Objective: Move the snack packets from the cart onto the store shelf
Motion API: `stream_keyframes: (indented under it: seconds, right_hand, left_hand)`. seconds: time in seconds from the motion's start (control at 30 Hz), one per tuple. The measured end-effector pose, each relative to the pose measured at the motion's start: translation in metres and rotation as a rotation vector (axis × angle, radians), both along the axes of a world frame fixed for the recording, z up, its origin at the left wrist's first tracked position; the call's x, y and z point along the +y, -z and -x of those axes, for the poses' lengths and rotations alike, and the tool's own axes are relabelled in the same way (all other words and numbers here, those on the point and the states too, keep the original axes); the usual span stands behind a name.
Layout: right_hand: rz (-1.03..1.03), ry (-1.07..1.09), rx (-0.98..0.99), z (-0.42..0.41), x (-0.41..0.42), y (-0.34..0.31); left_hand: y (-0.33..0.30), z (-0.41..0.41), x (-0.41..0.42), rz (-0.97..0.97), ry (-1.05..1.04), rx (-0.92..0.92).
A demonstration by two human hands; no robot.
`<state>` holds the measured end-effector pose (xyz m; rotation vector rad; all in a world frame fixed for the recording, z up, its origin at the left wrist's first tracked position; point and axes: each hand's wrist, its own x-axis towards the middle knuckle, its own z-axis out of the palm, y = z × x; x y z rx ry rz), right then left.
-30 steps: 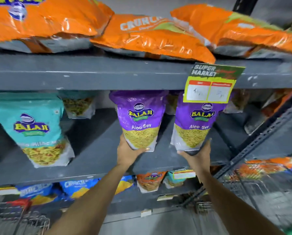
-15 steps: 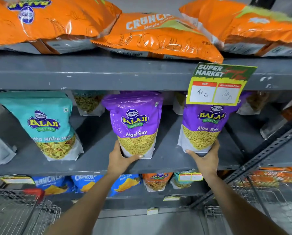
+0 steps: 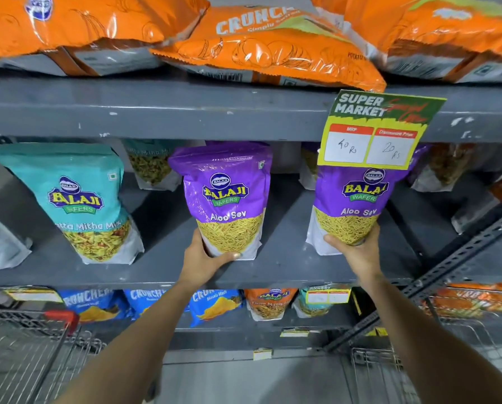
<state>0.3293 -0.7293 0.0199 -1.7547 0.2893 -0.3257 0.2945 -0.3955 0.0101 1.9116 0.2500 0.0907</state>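
Observation:
Two purple Aloo Sev packets stand upright on the grey middle shelf (image 3: 287, 266). My left hand (image 3: 203, 262) grips the bottom of the left purple packet (image 3: 229, 196). My right hand (image 3: 357, 252) grips the bottom of the right purple packet (image 3: 357, 205), whose top is hidden behind a yellow price tag (image 3: 372, 135). Wire carts show at the lower left (image 3: 25, 357) and lower right (image 3: 477, 339).
A teal mix packet (image 3: 80, 199) stands left of the purple ones, with more packets behind. Large orange chip bags (image 3: 261, 45) lie on the top shelf. Blue and orange packets (image 3: 215, 304) fill the lower shelf. A slanted perforated metal brace (image 3: 459, 258) crosses at right.
Both hands have stayed on the packets' bottoms. The whole view has drifted slightly, with the packets sitting a little more upright on the shelf than a second ago.

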Motion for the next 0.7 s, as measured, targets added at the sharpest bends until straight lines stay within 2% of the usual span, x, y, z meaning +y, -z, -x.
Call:
stream_keyframes:
  seconds: [0.33, 0.7]
  right_hand:
    - [-0.017, -0.005, 0.043, 0.010, -0.003, -0.002]
    - [-0.073, 0.002, -0.036, 0.027, -0.005, 0.004]
  left_hand:
    - [0.002, -0.001, 0.000, 0.010, -0.023, -0.009]
    - [0.008, 0.003, 0.012, 0.035, 0.017, -0.025]
